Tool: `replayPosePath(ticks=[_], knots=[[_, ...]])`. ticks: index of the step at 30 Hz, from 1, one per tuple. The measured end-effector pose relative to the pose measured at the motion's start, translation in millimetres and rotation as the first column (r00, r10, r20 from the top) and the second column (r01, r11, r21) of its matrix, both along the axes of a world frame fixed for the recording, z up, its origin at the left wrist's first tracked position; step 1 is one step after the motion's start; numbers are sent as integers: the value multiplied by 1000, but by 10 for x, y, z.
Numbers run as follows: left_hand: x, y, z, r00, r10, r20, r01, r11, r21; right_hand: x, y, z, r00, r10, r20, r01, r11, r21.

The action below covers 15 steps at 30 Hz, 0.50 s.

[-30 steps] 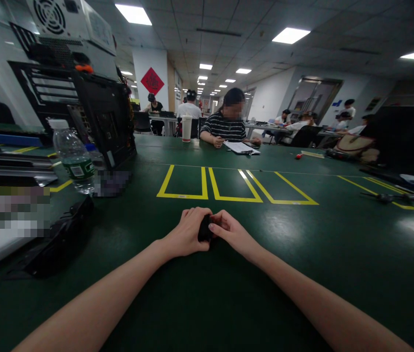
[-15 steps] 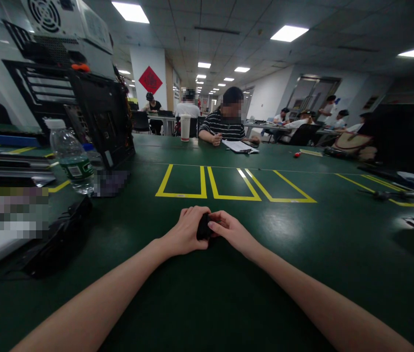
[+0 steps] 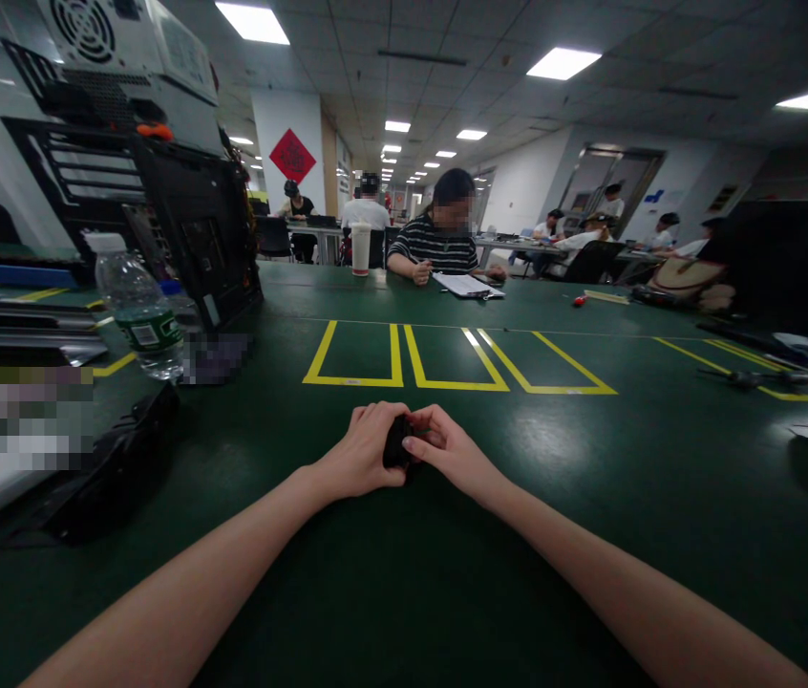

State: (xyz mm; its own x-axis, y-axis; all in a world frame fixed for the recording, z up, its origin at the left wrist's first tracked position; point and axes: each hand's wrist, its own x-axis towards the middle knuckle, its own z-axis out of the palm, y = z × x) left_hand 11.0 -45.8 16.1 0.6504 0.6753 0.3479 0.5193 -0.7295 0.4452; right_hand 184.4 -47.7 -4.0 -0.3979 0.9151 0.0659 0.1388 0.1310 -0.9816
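My left hand (image 3: 361,451) curves around a small black object (image 3: 396,443) at the centre of the frame, just below the middle, thumb beneath it and fingers over its top. My right hand (image 3: 457,454) meets it from the right, thumb and fingertips drawn together at the object's right side; exactly what they pinch there I cannot tell. Both hands are over the green table (image 3: 404,573), nearer to me than the yellow tape outlines (image 3: 353,384). At left I see a water bottle (image 3: 140,315) and a dark computer case (image 3: 196,229); in the upper middle, a person in a striped shirt (image 3: 443,247) sits behind a clipboard (image 3: 468,286)
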Motion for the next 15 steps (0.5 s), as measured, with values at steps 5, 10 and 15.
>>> replayPosePath(ticks=[5, 10, 15], knots=[[-12, -9, 15, 1000, -2, -16, 2, 1000, -6, 21, 0, 38, 999, 48, -6, -48, 999, -20], [-11, 4, -24, 1000, -9, -12, 9, 1000, 4, 32, -10, 60, 996, 90, -29, -89, 996, 20], [16, 53, -126, 999, 29, 25, -30, 998, 53, 11, 5, 8, 997, 63, -50, -63, 998, -6]])
